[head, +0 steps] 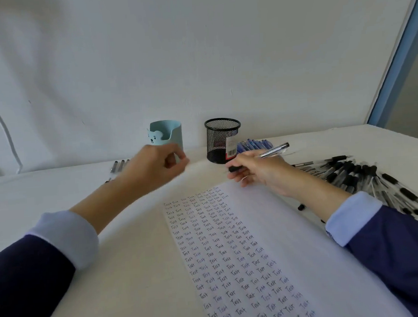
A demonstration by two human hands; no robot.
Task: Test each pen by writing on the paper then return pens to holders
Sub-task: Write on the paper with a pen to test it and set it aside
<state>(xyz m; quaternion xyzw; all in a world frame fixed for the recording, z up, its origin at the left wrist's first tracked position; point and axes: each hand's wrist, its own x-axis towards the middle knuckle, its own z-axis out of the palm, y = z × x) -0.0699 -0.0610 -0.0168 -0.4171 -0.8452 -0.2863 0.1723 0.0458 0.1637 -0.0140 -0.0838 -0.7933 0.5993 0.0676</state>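
A sheet of paper (293,239) with several rows of the word "Test" lies in front of me. My right hand (260,174) grips a clear pen (273,151) with a black grip, its tip just past the paper's top edge. My left hand (154,169) hovers with curled fingers in front of the light-blue bear pen holder (169,132); it is blurred and nothing shows between its fingers. A black mesh holder (222,138) stands to the right of the blue one, just behind my right hand.
A large heap of black-capped pens (365,175) covers the table at the right. Several blue pens (253,144) lie behind the mesh holder. A few pens (119,166) lie left of my left hand. A small black cap (300,207) sits near my right wrist.
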